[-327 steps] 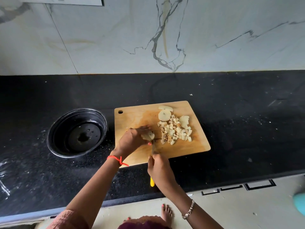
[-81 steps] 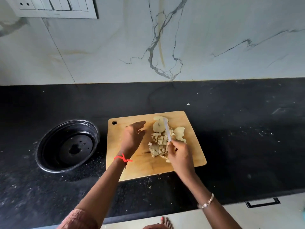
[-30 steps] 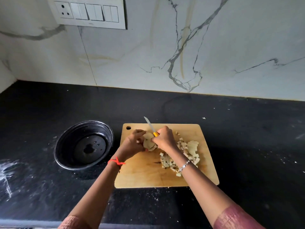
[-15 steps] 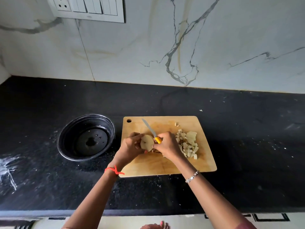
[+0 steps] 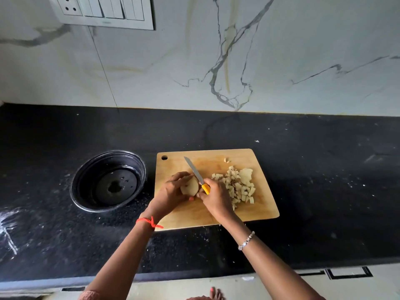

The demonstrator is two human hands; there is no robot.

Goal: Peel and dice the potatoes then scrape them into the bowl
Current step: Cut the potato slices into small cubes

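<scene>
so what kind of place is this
Most likely a home kitchen: a black stone countertop against a marble-look wall, a wooden cutting board with diced potato, and a wall switch panel above.

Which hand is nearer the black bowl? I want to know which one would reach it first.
Left. The left hand, holding a potato piece, is over the cutting board's bowl-side half, closer to the black bowl. The right hand, gripping the knife, is farther right.
</scene>
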